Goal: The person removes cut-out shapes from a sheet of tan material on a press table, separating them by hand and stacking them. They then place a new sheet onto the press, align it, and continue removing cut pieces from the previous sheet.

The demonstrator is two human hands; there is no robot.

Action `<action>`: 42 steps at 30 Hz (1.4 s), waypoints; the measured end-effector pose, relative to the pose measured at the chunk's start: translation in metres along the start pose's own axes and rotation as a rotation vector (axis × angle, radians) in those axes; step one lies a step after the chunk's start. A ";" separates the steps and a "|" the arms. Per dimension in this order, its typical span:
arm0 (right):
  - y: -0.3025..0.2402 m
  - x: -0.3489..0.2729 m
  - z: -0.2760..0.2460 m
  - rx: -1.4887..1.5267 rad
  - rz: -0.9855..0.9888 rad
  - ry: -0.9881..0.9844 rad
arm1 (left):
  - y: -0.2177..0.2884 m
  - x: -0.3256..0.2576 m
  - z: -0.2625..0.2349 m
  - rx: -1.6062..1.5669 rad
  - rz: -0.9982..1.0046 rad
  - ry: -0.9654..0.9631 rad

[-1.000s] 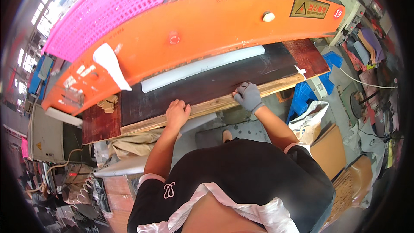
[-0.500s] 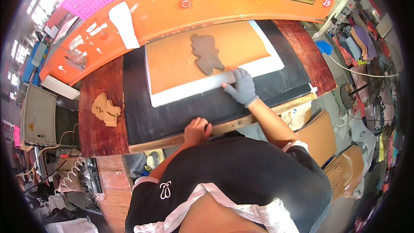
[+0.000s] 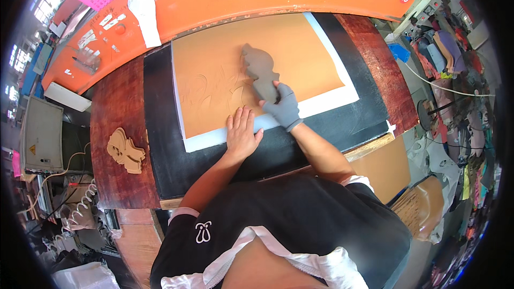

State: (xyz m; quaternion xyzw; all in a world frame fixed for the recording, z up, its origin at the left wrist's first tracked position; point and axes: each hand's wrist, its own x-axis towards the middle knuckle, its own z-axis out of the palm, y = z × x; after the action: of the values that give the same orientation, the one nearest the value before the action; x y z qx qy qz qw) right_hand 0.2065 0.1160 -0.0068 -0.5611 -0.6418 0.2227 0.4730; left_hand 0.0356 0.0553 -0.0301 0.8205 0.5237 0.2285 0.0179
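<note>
Press housing (image 3: pixel 257 0), orange and broad, spans the top of the view, and below it the black bed (image 3: pixel 225 155) now lies fully in sight, where a second ago it was mostly tucked under the press. White board (image 3: pixel 326 104) rests on that bed, and the tan leather sheet (image 3: pixel 214 59) covers nearly all of it; half a second ago the board sat higher in the view and further from the person, so the view has closed in over the work surface. That puts the sheet within easy reach for placing the next cut, as far as I can judge.

Faint outlines of earlier cuts show in the sheet's left half. The grey cutting die (image 3: pixel 258 69), shaped like a small figure, lies flat on the leather right of centre. The right hand (image 3: pixel 284 108), in a grey glove, grips the die's near end with fingers curled around it; half a second ago it rested at the board's near edge with the die further away. The left hand (image 3: pixel 242 134), bare, has come forward from the table's front lip and presses flat, fingers spread, on the sheet's near edge and the board's white border, holding nothing. Off to the left, a stack of tan cut pieces (image 3: pixel 126 151) sits on the reddish wooden side table (image 3: pixel 115 107).
</note>
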 end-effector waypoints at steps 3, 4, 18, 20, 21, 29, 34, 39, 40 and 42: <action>0.003 0.009 -0.025 0.580 0.362 -0.039 | 0.000 -0.003 0.003 0.039 0.026 0.020; 0.006 0.013 -0.033 0.637 0.353 0.005 | 0.000 -0.003 0.004 0.046 0.027 0.029; 0.041 0.000 -0.064 -0.567 -0.179 0.120 | 0.004 -0.002 0.003 0.040 0.035 0.071; 0.041 -0.001 -0.063 -0.579 -0.193 0.140 | 0.004 -0.002 0.003 0.041 0.033 0.070; 0.040 -0.002 -0.063 -0.592 -0.195 0.141 | 0.004 -0.002 0.003 0.045 0.045 0.081; 0.038 -0.006 -0.065 -0.530 -0.216 0.113 | 0.005 -0.001 0.004 0.041 0.047 0.086; 0.039 -0.007 -0.068 -0.575 -0.300 0.139 | 0.007 -0.001 0.002 0.025 0.078 0.143; 0.024 -0.051 -0.098 -0.628 -0.410 0.193 | 0.003 0.009 0.003 0.011 0.192 0.206; 0.019 -0.067 -0.106 -0.581 -0.327 0.107 | 0.001 0.014 0.005 0.007 0.199 0.205; 0.011 -0.098 -0.115 -0.484 -0.265 -0.038 | -0.006 0.024 0.010 0.004 0.214 0.222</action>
State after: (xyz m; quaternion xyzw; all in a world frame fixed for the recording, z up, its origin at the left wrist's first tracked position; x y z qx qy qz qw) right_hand 0.3033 -0.0006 0.0011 -0.5647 -0.7530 0.0096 0.3378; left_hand 0.0432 0.0810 -0.0323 0.8414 0.4323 0.3173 -0.0663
